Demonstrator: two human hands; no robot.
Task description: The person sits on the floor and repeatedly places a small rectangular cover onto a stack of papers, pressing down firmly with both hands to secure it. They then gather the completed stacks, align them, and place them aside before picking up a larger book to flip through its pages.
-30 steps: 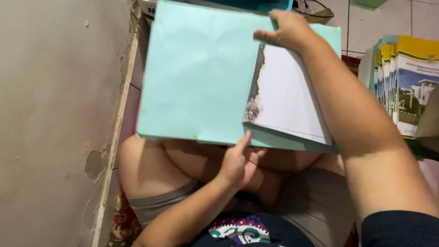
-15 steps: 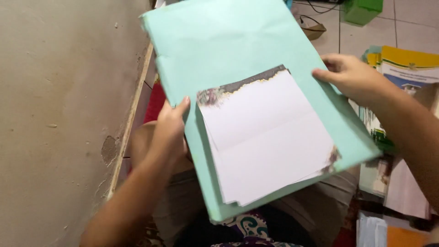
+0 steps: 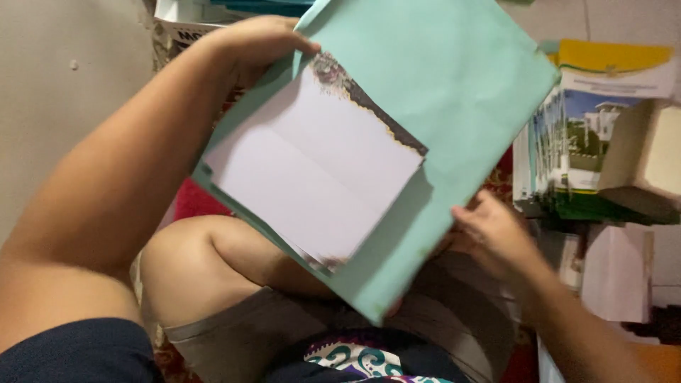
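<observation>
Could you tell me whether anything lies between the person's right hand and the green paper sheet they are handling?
Nothing visible does. The right hand is at the lower right edge of the green paper sheet, and the left hand already grips its top edge.

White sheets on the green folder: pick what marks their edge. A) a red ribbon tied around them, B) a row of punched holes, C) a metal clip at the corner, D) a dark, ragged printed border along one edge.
D: the white sheets lying on the green folder carry a dark, ragged border along their upper right edge; the left hand holds the folder's top corner, and no ribbon, holes or clip show.
</observation>
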